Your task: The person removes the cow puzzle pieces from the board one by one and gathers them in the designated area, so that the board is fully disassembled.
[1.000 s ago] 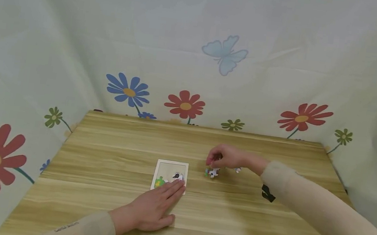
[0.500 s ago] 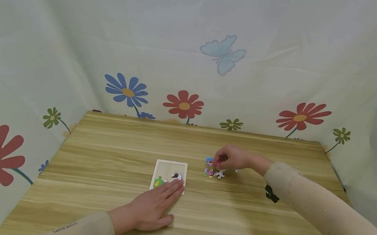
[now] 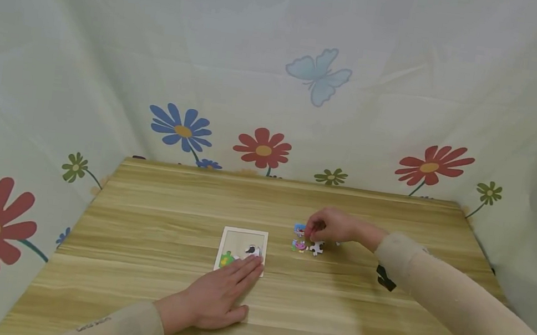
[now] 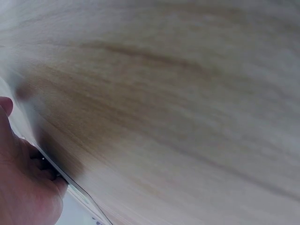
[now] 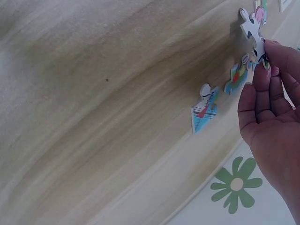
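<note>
In the head view, my left hand (image 3: 217, 295) lies with straight fingers over the lower right part of a small framed puzzle board (image 3: 243, 236). A green piece (image 3: 226, 259) and a white-and-black piece (image 3: 252, 250) show inside its frame; my fingers cover some of the rest. My right hand (image 3: 334, 226) is over the loose pieces to the right. In the right wrist view, its thumb and forefinger pinch the edge of a white puzzle piece with dark spots (image 5: 252, 32). Beside it lie a pink-and-green piece (image 3: 299, 245) and a blue piece (image 3: 299, 228).
A blue, red and white puzzle piece (image 5: 204, 112) and a multicoloured piece (image 5: 236, 78) lie near my right hand in the right wrist view. The wooden table (image 3: 169, 200) meets a flower-printed cloth wall (image 3: 208, 82) at the back and sides.
My right hand has moved slightly right, and the white spotted piece has shifted right with it, exposing the pink-and-green and blue pieces. My left hand stays on the board.
</note>
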The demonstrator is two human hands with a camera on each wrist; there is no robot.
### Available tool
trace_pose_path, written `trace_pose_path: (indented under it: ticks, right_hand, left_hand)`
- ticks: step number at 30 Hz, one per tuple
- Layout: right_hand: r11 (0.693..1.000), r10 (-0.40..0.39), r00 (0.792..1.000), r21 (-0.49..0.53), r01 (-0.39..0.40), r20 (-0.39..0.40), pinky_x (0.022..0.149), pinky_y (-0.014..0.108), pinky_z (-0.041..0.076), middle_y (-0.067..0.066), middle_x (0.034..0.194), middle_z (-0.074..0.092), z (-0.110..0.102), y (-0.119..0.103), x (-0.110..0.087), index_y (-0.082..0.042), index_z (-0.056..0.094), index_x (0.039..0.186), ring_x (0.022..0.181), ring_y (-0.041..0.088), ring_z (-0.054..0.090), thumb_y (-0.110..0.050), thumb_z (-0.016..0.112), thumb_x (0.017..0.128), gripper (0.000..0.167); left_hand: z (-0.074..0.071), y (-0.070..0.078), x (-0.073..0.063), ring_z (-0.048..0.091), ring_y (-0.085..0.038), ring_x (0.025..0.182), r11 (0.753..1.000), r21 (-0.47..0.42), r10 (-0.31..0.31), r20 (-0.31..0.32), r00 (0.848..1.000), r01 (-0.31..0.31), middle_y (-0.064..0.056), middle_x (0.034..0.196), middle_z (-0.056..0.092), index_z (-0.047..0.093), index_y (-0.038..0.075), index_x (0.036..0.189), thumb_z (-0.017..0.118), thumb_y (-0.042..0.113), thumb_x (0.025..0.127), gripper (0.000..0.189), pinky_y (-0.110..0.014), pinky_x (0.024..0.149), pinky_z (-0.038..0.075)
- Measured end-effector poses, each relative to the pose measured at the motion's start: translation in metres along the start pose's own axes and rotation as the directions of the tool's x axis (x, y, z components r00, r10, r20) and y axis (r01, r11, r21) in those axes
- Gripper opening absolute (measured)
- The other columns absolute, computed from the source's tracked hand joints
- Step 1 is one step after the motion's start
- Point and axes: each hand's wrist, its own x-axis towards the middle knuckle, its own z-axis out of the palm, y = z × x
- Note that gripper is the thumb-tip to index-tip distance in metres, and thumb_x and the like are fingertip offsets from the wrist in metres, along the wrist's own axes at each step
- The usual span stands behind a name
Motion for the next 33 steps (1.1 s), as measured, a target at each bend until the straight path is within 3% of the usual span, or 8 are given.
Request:
trace_pose_path:
  ticks: [22,33]
  right_hand:
    - [0.999,-0.014,0.992,-0.038,0.009,-0.124,0.076,0.028,0.051,0.001,0.091,0.066,0.01,0.006,-0.006,-0.008,0.069,0.095,0.084,0.012,0.061,-0.007,0.07,0.085,0.01]
    - [0.989,-0.046,0.985,-0.144,0.022,-0.166,0.075,0.029,0.05,0.001,0.09,0.062,0.018,0.006,-0.017,-0.01,0.068,0.094,0.083,0.014,0.058,-0.019,0.078,0.078,0.02]
  left_hand:
    - [0.002,0.0,0.001,0.014,-0.03,0.142,1.0,0.025,-0.002,0.002,1.0,0.002,-0.018,0.156,0.013,0.019,-0.002,0.149,0.04,0.045,0.092,0.077,-0.041,0.112,0.022]
    - [0.0,0.001,0.001,0.015,-0.029,0.142,1.0,0.013,-0.006,0.008,1.0,0.006,-0.018,0.155,0.014,0.019,-0.002,0.149,0.041,0.044,0.092,0.076,-0.041,0.112,0.023]
